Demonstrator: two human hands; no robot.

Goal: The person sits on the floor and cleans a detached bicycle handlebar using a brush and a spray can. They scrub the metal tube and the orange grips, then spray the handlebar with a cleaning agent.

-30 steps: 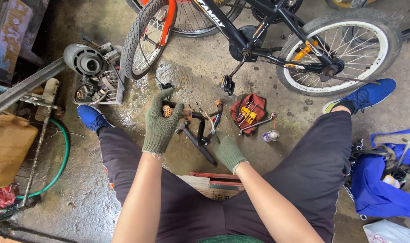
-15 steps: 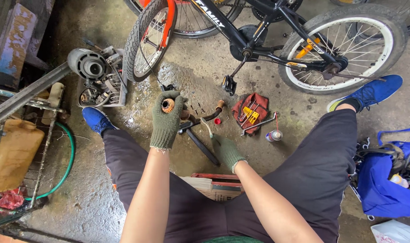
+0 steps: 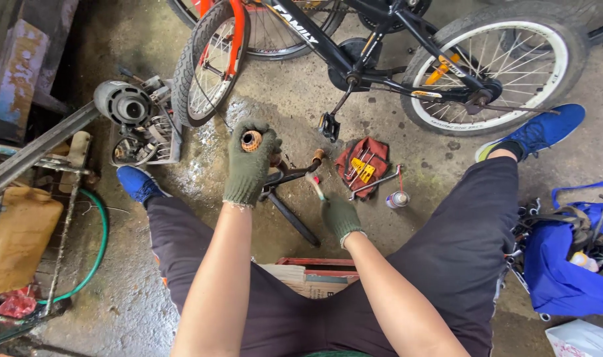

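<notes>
Left hand (image 3: 250, 162) clenched round rusty ring part (image 3: 251, 140), raised above the dark crank (image 3: 289, 198) on the floor. Right hand (image 3: 339, 216) grasps a small brush (image 3: 316, 186) beside it. Part already off; cleaning apparently unfinished.

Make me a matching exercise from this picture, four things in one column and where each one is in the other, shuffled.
1. small rusty orange ring-shaped part
2. red cloth tool pouch
3. coiled green rubber hose
4. blue fabric bag

A. floor at far right
B. in the gloved left hand
C. floor at far left
D. below the black bicycle pedal

Pairs: 1-B, 2-D, 3-C, 4-A
</notes>
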